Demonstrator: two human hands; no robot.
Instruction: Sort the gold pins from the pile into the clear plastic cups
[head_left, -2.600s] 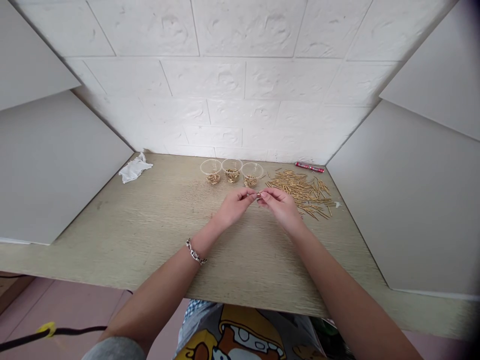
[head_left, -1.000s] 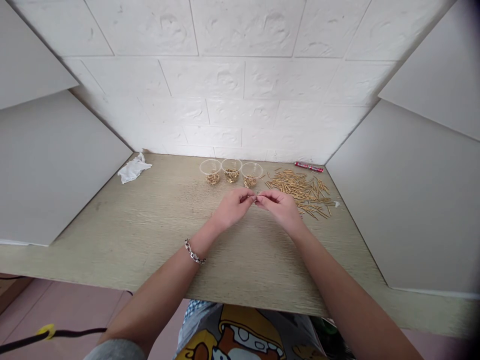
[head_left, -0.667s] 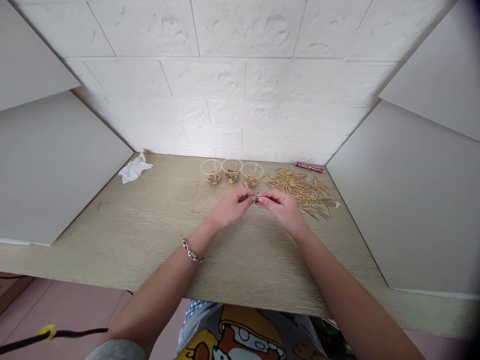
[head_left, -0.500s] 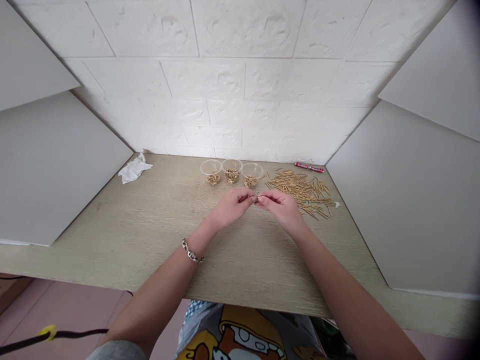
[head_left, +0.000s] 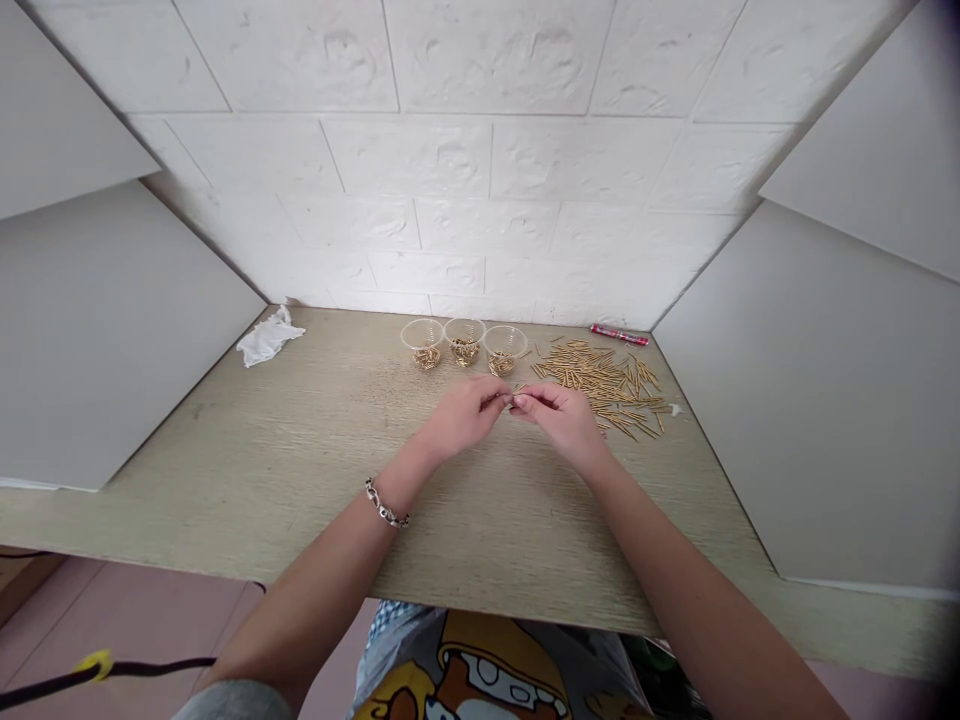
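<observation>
My left hand (head_left: 474,412) and my right hand (head_left: 559,415) meet fingertip to fingertip above the middle of the table, both closed in a pinch. Between them shows a bit of a thin gold-coloured stick (head_left: 519,389), mostly hidden by the fingers. Just right of my right hand lies a loose pile of gold-coloured sticks (head_left: 592,367), partly covered by that hand. Beyond my hands stand three clear plastic cups: the left cup (head_left: 421,335), the middle cup (head_left: 465,332) and the right cup (head_left: 505,342). Small gold-coloured pieces lie in each.
Tiny brownish bits (head_left: 394,385) are scattered left of my left hand. A crumpled white tissue (head_left: 270,337) lies at the back left, a red wrapped roll (head_left: 619,335) at the back right. A white brick-pattern wall (head_left: 480,160) and pale side panels enclose the table (head_left: 300,430).
My hands stay in nearly the same place, fingertips together. Only the fingers have shifted slightly, and a little of the stick shows above them. Cups and pile have not moved.
</observation>
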